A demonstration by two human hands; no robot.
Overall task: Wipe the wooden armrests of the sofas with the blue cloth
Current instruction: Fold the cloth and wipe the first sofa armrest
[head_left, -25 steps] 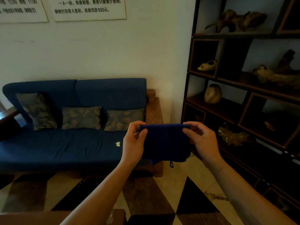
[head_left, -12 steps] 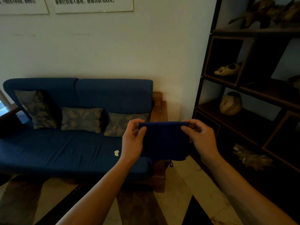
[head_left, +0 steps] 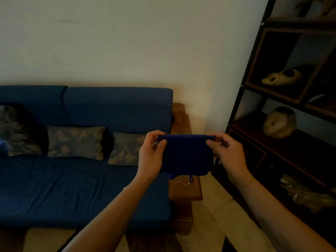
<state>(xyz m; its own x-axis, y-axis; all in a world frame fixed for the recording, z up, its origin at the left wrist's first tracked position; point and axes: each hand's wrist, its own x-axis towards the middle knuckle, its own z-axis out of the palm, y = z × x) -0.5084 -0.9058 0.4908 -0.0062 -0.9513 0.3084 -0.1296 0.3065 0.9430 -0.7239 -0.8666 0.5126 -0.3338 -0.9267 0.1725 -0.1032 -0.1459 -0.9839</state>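
Left hand (head_left: pixel 151 155) and right hand (head_left: pixel 230 157) pinched the blue cloth (head_left: pixel 185 154) by its top corners, fingers closed, above the sofa's wooden armrest (head_left: pixel 184 188).

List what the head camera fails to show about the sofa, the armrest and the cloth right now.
- Wooden armrest, head view: its middle stretch is hidden behind the blue cloth held by the left hand and right hand.
- Sofa: its left end, with any second armrest, is cut off by the frame edge.
- Pale specks on the armrest: too small and dim to identify.
- Cloth's far side: faces away.
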